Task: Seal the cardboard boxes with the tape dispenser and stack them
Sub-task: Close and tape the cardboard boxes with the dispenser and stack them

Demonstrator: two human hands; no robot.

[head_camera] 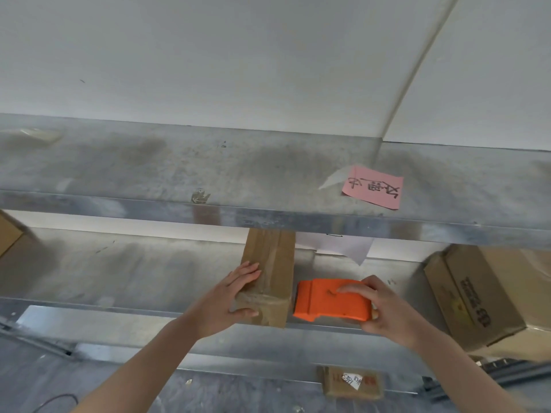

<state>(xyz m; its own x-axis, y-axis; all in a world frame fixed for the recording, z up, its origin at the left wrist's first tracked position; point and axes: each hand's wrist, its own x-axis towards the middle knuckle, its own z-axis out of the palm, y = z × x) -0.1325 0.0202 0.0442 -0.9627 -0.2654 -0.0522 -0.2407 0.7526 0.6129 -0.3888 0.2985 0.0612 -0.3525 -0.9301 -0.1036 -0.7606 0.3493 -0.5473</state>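
Note:
A narrow taped cardboard box (272, 263) lies lengthwise on the middle metal shelf (119, 272), its far end hidden under the upper shelf. My left hand (235, 296) holds its near left corner, fingers flat on top and thumb curled over the front face. Right beside the box sits the orange tape dispenser (331, 301). My right hand (387, 311) grips its near right end, fingers over the top.
The upper shelf (238, 174) carries a pink note (372, 187). A large printed carton (489, 296) stands at the right of the middle shelf, and another carton's corner (9, 234) shows at far left. A small labelled box (351, 381) lies below.

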